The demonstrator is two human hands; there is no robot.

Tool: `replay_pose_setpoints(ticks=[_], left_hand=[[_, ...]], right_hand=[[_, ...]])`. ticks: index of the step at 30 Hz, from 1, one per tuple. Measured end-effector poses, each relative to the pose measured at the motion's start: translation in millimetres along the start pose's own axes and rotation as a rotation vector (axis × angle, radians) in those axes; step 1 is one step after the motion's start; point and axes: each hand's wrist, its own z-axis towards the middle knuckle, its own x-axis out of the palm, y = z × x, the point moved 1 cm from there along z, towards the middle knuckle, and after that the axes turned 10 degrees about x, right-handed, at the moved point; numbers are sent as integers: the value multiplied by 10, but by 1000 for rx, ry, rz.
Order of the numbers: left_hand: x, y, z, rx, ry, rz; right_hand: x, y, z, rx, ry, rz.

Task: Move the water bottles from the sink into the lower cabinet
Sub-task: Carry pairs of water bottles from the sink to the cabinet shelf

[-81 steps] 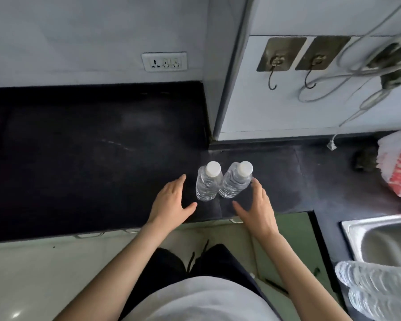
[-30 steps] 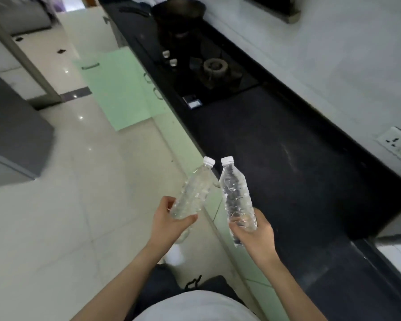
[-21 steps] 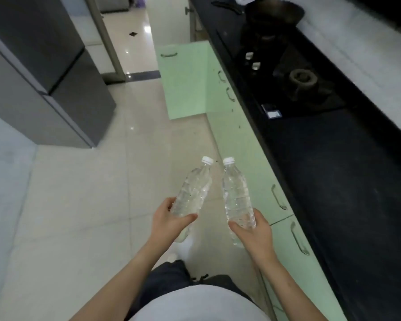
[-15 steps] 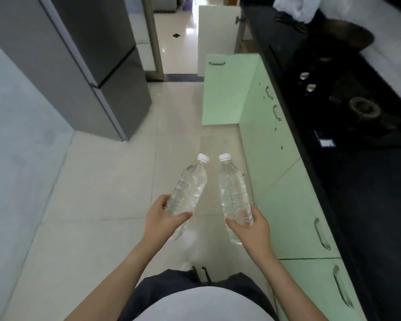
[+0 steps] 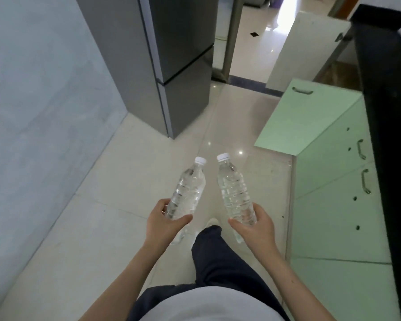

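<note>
The left hand (image 5: 163, 224) has its grip closed round the lower body of the left bottle (image 5: 187, 192), thumb across the front and fingers wrapped behind, so that the clear bottle leans up and to the right with its white cap at the far end. The right hand (image 5: 256, 225) is clamped in the same way on the base of the right bottle (image 5: 235, 193), which tilts slightly left; the two caps are near each other but apart. Both bottles are held in the air above the pale tiled floor (image 5: 97, 228), in front of the person's dark trouser leg (image 5: 214, 256) and a light shoe tip. To the right runs a row of green lower cabinets (image 5: 333, 205) with metal handles under the black bench (image 5: 389, 135); one green cabinet door (image 5: 301, 121) farther ahead stands open into the aisle. A grey refrigerator (image 5: 171, 66) stands at the far left, beside a pale wall.
</note>
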Motion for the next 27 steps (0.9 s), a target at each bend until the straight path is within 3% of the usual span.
replay_pose_setpoints(ticks=[10,15,21,27], left_hand=[[166,-1227,2000,43,-108,1],[286,-1495,2904,32,-123,8],[437,-1691,4310,77,-27,48],[582,-2474,5888,220,100,75]], right_hand=[[-20,1520,1911,-84,3,-40],[92,1937,2676,-48,-78,17],[309,2354,3703,70,-193,125],[344,3204,4629,105,-354,237]])
